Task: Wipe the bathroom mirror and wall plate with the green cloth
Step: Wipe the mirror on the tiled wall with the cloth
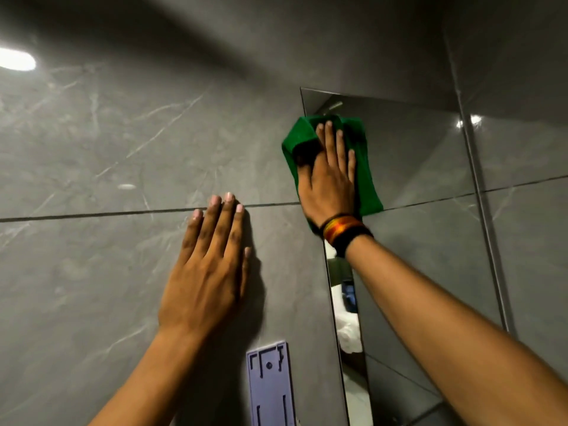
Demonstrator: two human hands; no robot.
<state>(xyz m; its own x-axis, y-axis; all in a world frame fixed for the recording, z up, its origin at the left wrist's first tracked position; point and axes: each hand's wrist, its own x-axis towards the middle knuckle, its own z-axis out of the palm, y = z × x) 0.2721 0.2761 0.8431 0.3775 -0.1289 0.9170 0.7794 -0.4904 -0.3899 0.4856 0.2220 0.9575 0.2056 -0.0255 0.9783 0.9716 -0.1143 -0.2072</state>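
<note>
My flat right hand (330, 176) presses the green cloth (365, 167) on the mirror's (424, 155) top corner, left hand (206, 272) open on the wall (92, 149); wall plate (270, 385) next.

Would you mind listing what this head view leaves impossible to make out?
- Mirror: its lower part runs off the bottom edge, and the right arm covers much of it.
- Wall plate: its lower end is cut off by the bottom edge.
- Green cloth: its middle lies hidden under the right hand.
- Mirror smudges: not discernible through the reflections.
</note>
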